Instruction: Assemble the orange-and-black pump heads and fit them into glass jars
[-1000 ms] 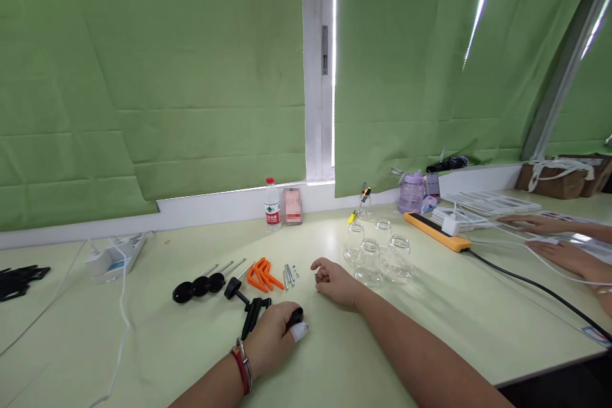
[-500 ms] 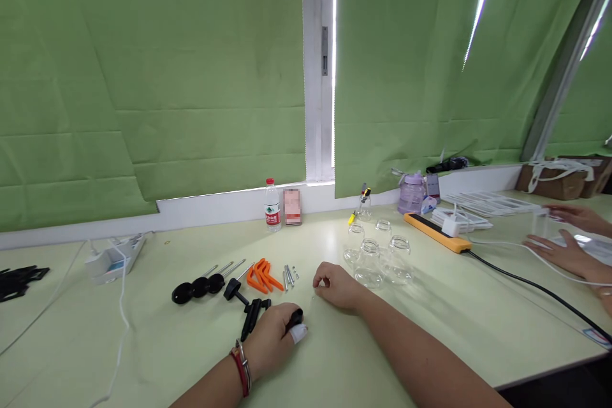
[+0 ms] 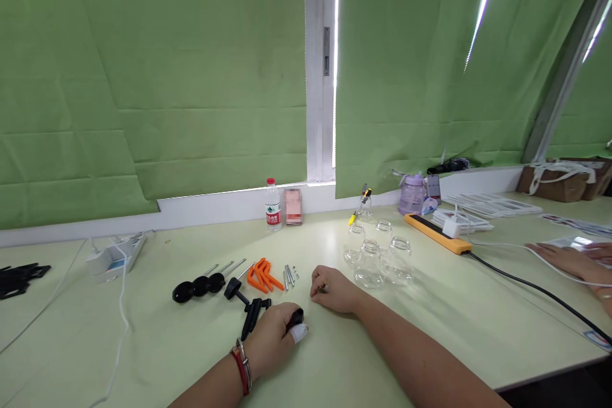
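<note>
My left hand (image 3: 277, 335), a white wrap on one finger, is closed around a black plastic part (image 3: 297, 317) whose rounded end sticks out by the thumb. Just behind that hand lies a black jointed piece (image 3: 252, 315); whether it joins the held part is hidden. My right hand (image 3: 337, 290) rests on the table with fingers curled and pinched; a small dark thing in the fingers is too small to name. Ahead of the hands are several silver screws (image 3: 289, 276), tiny nuts (image 3: 295, 271), orange angled pieces (image 3: 262, 277) and black round-headed parts with metal rods (image 3: 199, 287).
Several glass jars (image 3: 369, 264) stand beyond my right hand. A water bottle (image 3: 273, 207) is at the wall, and an orange power strip (image 3: 437, 234) trails a black cable. Another person's hands (image 3: 568, 261) are at far right. White cords (image 3: 123, 306) run at left.
My right hand has shifted slightly left, its fingers curling in more. My left hand stays put. At far right, the other person's hands have come down lower, and the clear piece they held is out of sight.
</note>
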Tool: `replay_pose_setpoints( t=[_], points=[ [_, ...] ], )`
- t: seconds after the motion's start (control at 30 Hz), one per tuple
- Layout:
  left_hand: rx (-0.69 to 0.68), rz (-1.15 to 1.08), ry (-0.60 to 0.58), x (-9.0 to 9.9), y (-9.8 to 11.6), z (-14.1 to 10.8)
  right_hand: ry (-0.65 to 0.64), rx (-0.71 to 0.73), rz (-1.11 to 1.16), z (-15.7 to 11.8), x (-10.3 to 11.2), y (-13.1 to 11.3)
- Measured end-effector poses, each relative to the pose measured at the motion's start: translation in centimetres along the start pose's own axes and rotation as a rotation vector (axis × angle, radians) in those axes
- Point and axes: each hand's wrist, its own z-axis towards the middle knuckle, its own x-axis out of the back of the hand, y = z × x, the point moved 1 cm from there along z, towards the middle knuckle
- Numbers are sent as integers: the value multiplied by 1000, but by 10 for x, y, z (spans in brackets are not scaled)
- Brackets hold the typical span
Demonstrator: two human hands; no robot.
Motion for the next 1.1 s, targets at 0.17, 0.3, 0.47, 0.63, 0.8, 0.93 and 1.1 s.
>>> replay_pose_setpoints(
  t=[0.17,0.3,0.47,0.63,0.8,0.93,1.1],
  points=[
    [9,0,-3,1,0,0,-11,21,-30,1,-2,-1],
    [12,-7,-1,1,1,0,-30,26,-34,1,-2,-1],
    [17,-6,-4,1,2,0,-8,19,36,0,1,-8],
    [1,-19,1,-1,-2,1,29,69,360,-3,4,-34],
    [8,-57,11,-4,-6,2,-82,158,556,-7,1,-50],
    [11,-51,8,-4,-5,1,-106,160,532,-7,-1,-48],
    [1,-51,8,-3,-4,1,-125,180,476,-7,0,-46]
  ],
)
